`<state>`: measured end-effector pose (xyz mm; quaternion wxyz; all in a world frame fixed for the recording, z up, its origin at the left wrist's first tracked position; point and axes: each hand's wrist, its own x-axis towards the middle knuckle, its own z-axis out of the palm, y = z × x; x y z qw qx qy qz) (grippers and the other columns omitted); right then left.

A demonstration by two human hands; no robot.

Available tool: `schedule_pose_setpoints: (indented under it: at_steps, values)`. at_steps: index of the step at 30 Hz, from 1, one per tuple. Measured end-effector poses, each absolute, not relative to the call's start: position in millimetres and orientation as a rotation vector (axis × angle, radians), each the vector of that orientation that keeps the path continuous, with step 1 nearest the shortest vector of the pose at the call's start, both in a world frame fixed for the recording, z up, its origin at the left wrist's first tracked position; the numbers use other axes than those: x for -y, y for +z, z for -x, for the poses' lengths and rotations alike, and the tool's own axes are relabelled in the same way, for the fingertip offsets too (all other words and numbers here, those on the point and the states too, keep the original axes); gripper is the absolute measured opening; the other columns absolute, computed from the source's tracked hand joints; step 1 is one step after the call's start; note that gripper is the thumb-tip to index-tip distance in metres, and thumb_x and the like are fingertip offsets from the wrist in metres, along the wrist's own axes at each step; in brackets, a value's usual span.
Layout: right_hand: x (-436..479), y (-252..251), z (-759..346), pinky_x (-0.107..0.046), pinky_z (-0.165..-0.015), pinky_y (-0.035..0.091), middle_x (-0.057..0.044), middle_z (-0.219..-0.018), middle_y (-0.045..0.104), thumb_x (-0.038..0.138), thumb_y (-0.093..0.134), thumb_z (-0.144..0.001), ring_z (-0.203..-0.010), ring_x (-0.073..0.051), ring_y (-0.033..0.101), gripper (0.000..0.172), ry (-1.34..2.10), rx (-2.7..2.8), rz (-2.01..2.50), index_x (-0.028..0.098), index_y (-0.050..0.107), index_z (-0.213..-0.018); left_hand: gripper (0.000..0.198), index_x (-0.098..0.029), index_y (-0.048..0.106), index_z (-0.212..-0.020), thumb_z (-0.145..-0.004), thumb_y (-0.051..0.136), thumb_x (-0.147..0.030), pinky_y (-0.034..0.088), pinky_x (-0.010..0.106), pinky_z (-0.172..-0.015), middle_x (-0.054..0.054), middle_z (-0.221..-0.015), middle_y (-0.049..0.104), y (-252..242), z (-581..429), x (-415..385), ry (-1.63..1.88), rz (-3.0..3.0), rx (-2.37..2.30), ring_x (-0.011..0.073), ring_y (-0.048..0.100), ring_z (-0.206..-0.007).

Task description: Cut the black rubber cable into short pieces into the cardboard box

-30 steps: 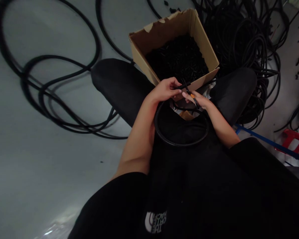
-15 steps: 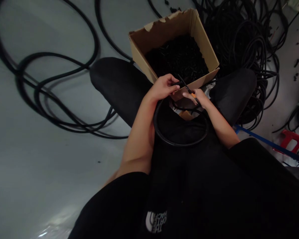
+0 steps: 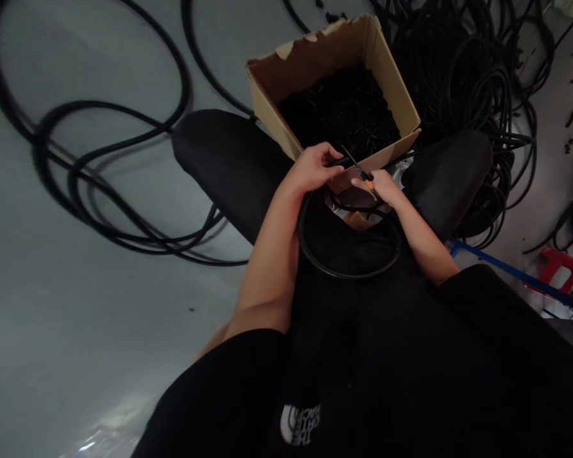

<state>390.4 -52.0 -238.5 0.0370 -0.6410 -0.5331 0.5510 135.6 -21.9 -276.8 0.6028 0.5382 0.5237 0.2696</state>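
Observation:
My left hand is shut around a short length of black cable above the front rim of a cardboard box. My right hand holds small dark scissors with an orange grip, their blades close to the cable's end. Part of the scissors is hidden by my fingers. The box is packed with short black cut pieces. A loop of ribbed black hose rests on my lap just below both hands.
My black-clad knees flank the box. A large tangle of black cable is heaped behind it on the right, and long loops lie across the grey floor on the left. A blue bar and a red plastic object stand at the right.
The scissors have tilted, with their blades rising toward the cable end in my left hand. My right hand has shifted slightly up and left.

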Motion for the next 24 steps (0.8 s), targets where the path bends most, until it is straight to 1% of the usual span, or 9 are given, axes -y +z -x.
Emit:
schedule_pose_setpoints:
  at_steps: [3, 6, 8, 11, 14, 19, 21, 24]
  values:
    - [53.4, -237.3, -387.9, -0.03, -0.063, 0.048, 0.001, -0.065, 0.06, 0.068, 0.101, -0.111, -0.065, -0.019, 0.06, 0.061, 1.768, 1.558, 1.951, 0.025, 0.064, -0.088, 0.041, -0.026, 0.066, -0.105, -0.079, 0.098, -0.035, 0.065, 0.036, -0.078, 0.001, -0.091, 0.075, -284.0, -133.8, 22.0, 0.624, -1.223, -1.213, 0.0249, 0.075, -0.088]
    - [54.3, -236.0, -386.2, -0.031, -0.062, 0.047, 0.003, -0.065, 0.061, 0.058, 0.098, -0.118, -0.059, -0.017, 0.056, 0.055, 1.82, 1.504, 1.942, 0.026, 0.062, -0.089, 0.044, -0.027, 0.067, -0.108, -0.082, 0.101, -0.039, 0.062, 0.035, -0.074, 0.0, -0.087, 0.074, -292.1, -131.8, 22.6, 0.617, -1.191, -1.196, 0.0238, 0.074, -0.081]
    - [54.1, -235.6, -386.0, -0.031, -0.062, 0.047, 0.003, -0.066, 0.062, 0.052, 0.097, -0.12, -0.058, -0.016, 0.056, 0.054, 1.823, 1.493, 1.959, 0.026, 0.062, -0.089, 0.047, -0.027, 0.067, -0.11, -0.085, 0.104, -0.043, 0.061, 0.034, -0.071, -0.001, -0.085, 0.072, -295.5, -131.1, 22.7, 0.612, -1.171, -1.184, 0.0235, 0.074, -0.078]
    - [53.7, -236.1, -385.6, -0.03, -0.062, 0.046, 0.003, -0.067, 0.062, 0.052, 0.097, -0.121, -0.059, -0.016, 0.057, 0.055, 1.811, 1.453, 1.96, 0.026, 0.061, -0.089, 0.056, -0.027, 0.066, -0.112, -0.086, 0.11, -0.051, 0.063, 0.035, -0.072, 0.0, -0.087, 0.072, -294.1, -131.5, 22.2, 0.626, -1.158, -1.182, 0.0244, 0.077, -0.08]
    - [54.7, -237.3, -383.3, -0.026, -0.063, 0.048, 0.004, -0.07, 0.063, 0.053, 0.098, -0.12, -0.065, -0.015, 0.06, 0.053, 1.841, 1.357, 1.915, 0.025, 0.062, -0.095, 0.062, -0.027, 0.067, -0.116, -0.089, 0.112, -0.059, 0.067, 0.037, -0.075, 0.002, -0.092, 0.075, -286.3, -133.5, 22.2, 0.659, -1.148, -1.188, 0.0271, 0.081, -0.086]
    - [57.5, -239.0, -378.2, -0.022, -0.07, 0.055, 0.004, -0.078, 0.07, 0.042, 0.094, -0.124, -0.073, -0.014, 0.067, 0.039, 1.962, 1.317, 1.787, 0.022, 0.067, -0.106, 0.07, -0.028, 0.067, -0.129, -0.094, 0.109, -0.072, 0.067, 0.037, -0.075, 0.001, -0.088, 0.072, -280.1, -135.2, 24.1, 0.686, -1.144, -1.176, 0.0275, 0.083, -0.084]
    - [58.0, -239.5, -377.9, -0.023, -0.071, 0.055, 0.003, -0.08, 0.07, 0.041, 0.095, -0.124, -0.075, -0.015, 0.068, 0.039, 1.997, 1.341, 1.749, 0.023, 0.066, -0.105, 0.074, -0.029, 0.066, -0.131, -0.094, 0.109, -0.076, 0.068, 0.038, -0.076, 0.001, -0.089, 0.073, -283.5, -134.9, 24.5, 0.675, -1.148, -1.164, 0.0289, 0.085, -0.085]
    - [57.7, -239.0, -379.6, -0.024, -0.067, 0.052, 0.003, -0.078, 0.068, 0.047, 0.096, -0.122, -0.071, -0.015, 0.064, 0.044, 2.018, 1.396, 1.75, 0.023, 0.066, -0.1, 0.079, -0.029, 0.065, -0.129, -0.09, 0.111, -0.08, 0.068, 0.038, -0.075, 0.001, -0.088, 0.074, -291.1, -134.0, 24.2, 0.65, -1.144, -1.134, 0.0291, 0.085, -0.083]
